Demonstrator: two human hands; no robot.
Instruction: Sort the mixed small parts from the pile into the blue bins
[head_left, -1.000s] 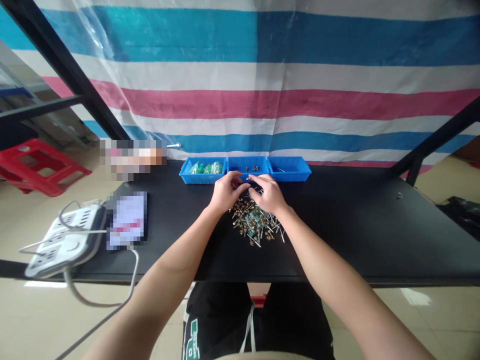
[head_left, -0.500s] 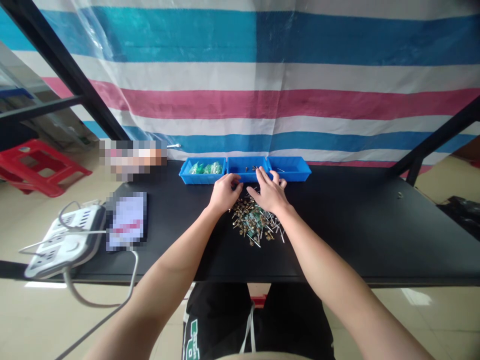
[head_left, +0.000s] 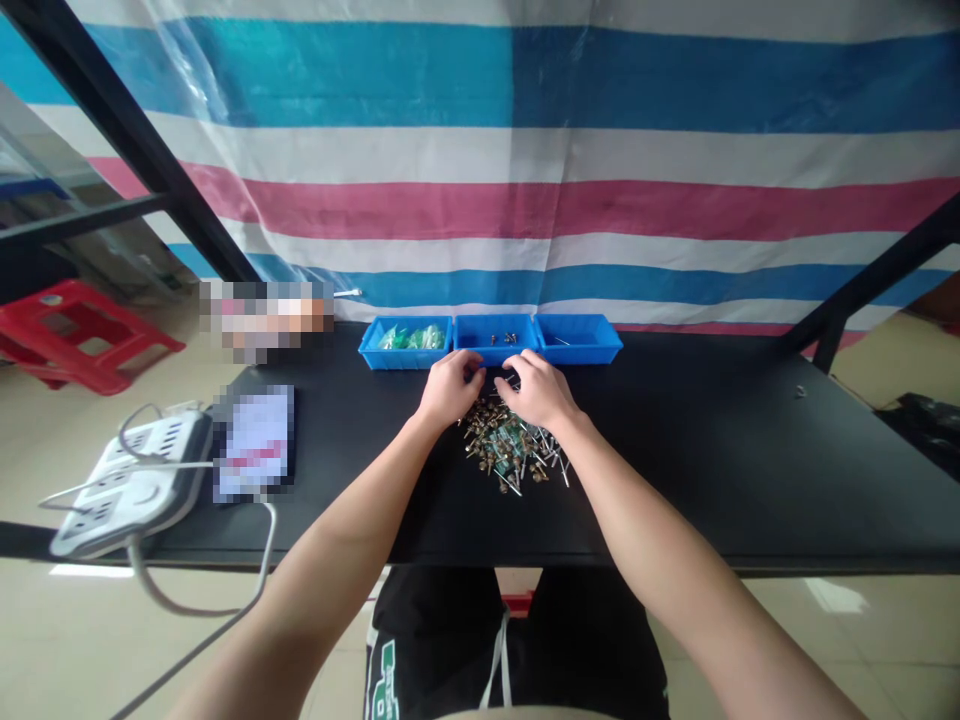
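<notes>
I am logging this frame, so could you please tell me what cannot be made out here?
Head view: whether the left hand or right hand holds a part; curled fingers hide it.
Head view: part types in the pile, too small.
Head view: the flat item beside the power strip, pixelated.

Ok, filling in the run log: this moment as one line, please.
left hand: curled at far edge of parts pile | right hand: curled beside it | table: black | blue trays: three, behind hands

Three blue trays (head_left: 405, 358), two hands (head_left: 450, 388), one heap of small parts (head_left: 510, 452), one power strip (head_left: 127, 482)
</notes>
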